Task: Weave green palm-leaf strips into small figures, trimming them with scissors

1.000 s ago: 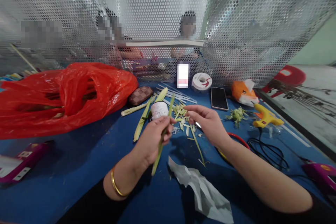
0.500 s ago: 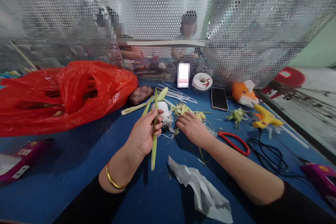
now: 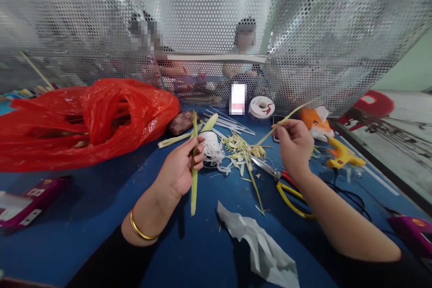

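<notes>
Two hands: both are raised over the blue bench (image 3: 101, 216), and each holds a piece of green leaf.
Left hand (image 3: 180, 168): the grip is clenched on a leaf strip (image 3: 193, 195), with thumb and fingers wrapped round its middle. Holding it mid-length probably leaves both ends free and keeps it from bending.
Leaf strip axis: the long axis is close to upright in the view. The top end points away toward the mesh screen (image 3: 337, 31) and the bottom end points back at the person. It hangs above the bench, just left of the white thread (image 3: 212, 147).
Right hand (image 3: 295, 144): the grip pinches a thin sliver (image 3: 270, 133) between thumb and fingertips. The hand is lifted, apparently so the sliver hangs clear of the clutter.
Thin sliver axis: it slants from a low left end over the leaf scraps (image 3: 241, 150) up to the right, and runs on past the fingers.
Scissors (image 3: 266, 167): they lie flat on the bench below the right hand, with the blades toward the scraps and the handles toward the person, likely for easy reach.
Red bag (image 3: 91, 117): it slumps at the far left, well apart from both hands.
Glue gun (image 3: 342, 153): it rests to the right of the right hand.
Crumpled paper (image 3: 259, 243): it lies near the person, between the forearms.
</notes>
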`<state>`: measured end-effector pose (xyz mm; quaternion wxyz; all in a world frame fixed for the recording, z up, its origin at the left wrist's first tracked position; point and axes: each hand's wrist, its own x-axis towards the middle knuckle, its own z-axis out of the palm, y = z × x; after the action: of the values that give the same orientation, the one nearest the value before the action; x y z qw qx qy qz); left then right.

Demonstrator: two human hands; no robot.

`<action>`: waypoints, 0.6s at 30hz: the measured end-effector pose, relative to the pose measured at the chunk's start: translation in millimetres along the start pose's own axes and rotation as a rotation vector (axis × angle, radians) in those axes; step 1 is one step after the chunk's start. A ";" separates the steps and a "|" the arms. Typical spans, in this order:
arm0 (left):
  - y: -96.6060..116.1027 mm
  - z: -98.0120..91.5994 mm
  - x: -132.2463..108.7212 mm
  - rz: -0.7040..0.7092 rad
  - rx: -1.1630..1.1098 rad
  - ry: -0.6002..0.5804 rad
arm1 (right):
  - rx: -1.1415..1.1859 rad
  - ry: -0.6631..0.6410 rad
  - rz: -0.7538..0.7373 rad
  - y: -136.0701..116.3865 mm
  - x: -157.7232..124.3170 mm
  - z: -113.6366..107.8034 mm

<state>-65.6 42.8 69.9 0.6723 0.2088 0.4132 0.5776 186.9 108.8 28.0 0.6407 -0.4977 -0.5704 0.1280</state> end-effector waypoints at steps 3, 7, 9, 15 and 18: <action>5.3 -0.2 -2.3 0.048 0.000 -0.010 | 0.097 -0.044 0.237 6.5 9.6 -1.1; -5.4 4.1 -5.1 0.072 0.080 0.000 | 0.025 -0.210 0.351 14.7 8.4 1.5; -18.5 7.8 -7.4 0.022 0.175 -0.025 | -0.056 -0.222 0.282 9.4 3.9 2.7; -53.0 17.0 -16.0 -0.084 0.518 -0.236 | 0.192 -0.829 0.340 -47.2 -24.5 7.0; -57.8 17.9 -16.0 -0.073 0.635 -0.249 | 0.326 -0.819 0.439 -61.6 -39.2 11.0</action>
<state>-16.3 16.9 41.3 0.6393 0.4618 0.4944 0.3656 140.2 56.5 51.1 0.3911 -0.4084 -0.6296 0.5328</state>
